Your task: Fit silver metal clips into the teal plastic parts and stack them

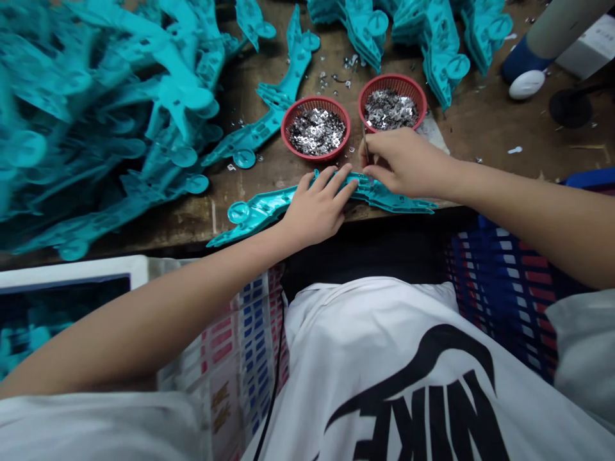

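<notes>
A long teal plastic part (269,206) with round discs lies along the table's near edge. My left hand (317,208) rests on its middle, fingers spread and stretched over it; the thumb is hidden. At the part's right half, my right hand (408,163) is closed in a pinch on slim metal tweezers (366,146). The tweezers' lower end is near the part, too small to make out. Just beyond the hands stand two red plastic baskets, a left basket (287,131) and a right basket (423,96), both holding small shiny metal pieces (317,131).
A large heap of teal parts (120,96) covers the left. Stacked teal parts (435,45) lie at the back. At the right are a grey and blue cylinder (542,38) and a white oval object (526,84). A blue crate (500,282) stands below the table edge.
</notes>
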The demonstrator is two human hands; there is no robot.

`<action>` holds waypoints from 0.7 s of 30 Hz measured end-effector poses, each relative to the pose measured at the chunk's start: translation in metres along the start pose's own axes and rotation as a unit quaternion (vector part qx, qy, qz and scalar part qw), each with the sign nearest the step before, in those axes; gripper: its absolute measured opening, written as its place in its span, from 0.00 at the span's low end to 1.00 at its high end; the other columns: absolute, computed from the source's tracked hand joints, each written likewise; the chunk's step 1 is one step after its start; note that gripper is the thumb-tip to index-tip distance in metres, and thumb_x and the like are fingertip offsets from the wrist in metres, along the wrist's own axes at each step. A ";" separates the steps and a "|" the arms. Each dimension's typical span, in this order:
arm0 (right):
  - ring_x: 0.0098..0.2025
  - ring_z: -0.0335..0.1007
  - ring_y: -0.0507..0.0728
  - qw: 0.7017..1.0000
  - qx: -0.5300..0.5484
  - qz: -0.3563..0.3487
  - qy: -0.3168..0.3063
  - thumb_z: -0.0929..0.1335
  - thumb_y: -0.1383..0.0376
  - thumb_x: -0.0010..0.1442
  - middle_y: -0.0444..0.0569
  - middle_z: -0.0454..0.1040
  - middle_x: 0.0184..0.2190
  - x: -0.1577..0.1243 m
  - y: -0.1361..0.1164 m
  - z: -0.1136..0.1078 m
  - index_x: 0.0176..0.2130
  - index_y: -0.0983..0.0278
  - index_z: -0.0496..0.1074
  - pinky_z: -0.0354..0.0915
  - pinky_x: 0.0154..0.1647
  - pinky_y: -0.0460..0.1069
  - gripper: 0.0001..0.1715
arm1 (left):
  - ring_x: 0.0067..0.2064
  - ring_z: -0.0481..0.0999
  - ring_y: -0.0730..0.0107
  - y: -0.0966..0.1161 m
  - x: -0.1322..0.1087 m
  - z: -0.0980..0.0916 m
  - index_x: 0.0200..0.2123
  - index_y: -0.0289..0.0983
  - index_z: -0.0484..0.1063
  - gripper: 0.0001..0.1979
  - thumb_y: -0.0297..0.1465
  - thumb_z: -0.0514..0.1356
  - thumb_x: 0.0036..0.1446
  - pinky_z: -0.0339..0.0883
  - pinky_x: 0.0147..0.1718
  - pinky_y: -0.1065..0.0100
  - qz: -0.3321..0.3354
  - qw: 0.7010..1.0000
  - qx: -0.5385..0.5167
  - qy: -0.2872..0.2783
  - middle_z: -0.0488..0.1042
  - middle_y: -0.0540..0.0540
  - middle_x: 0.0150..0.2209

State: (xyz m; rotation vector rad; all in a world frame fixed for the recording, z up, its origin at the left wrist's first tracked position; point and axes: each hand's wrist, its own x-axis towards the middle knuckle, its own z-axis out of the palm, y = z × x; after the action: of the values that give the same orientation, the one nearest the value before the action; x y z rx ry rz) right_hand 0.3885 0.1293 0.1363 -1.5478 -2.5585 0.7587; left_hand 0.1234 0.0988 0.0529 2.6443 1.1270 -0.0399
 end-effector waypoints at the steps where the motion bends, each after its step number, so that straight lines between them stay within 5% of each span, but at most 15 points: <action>1: 0.60 0.88 0.73 1.000 -0.004 0.000 -0.002 0.73 0.53 0.84 0.58 0.93 0.61 -0.001 0.001 0.001 0.65 0.54 0.87 0.76 0.66 0.63 0.18 | 0.96 0.60 0.28 0.001 0.000 -0.001 0.93 0.37 0.66 0.44 0.30 0.59 0.77 0.60 0.88 0.22 -0.001 1.000 0.003 -0.003 0.54 0.27 0.97; 10: 0.60 0.91 0.76 0.993 0.056 0.058 0.089 0.75 0.46 0.81 0.56 0.96 0.55 -0.006 0.001 -0.004 0.65 0.50 0.93 0.86 0.59 0.67 0.24 | 0.95 0.61 0.27 0.006 0.001 -0.006 0.93 0.34 0.66 0.43 0.29 0.57 0.79 0.61 0.87 0.22 -0.002 1.000 0.015 -0.015 0.55 0.25 0.97; 21: 0.62 0.92 0.77 0.994 0.046 0.063 0.078 0.72 0.43 0.83 0.55 0.96 0.58 -0.005 -0.002 0.008 0.68 0.47 0.93 0.87 0.56 0.69 0.26 | 0.95 0.60 0.24 0.004 0.001 -0.002 0.94 0.36 0.65 0.44 0.29 0.58 0.78 0.61 0.87 0.19 0.008 1.000 -0.004 0.000 0.55 0.25 0.97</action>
State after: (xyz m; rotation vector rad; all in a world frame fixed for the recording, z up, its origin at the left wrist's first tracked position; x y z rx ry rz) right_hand 0.3871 0.1214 0.1309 -1.6816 -2.3011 0.7243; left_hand 0.1263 0.0975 0.0560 2.6463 1.1030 -0.0324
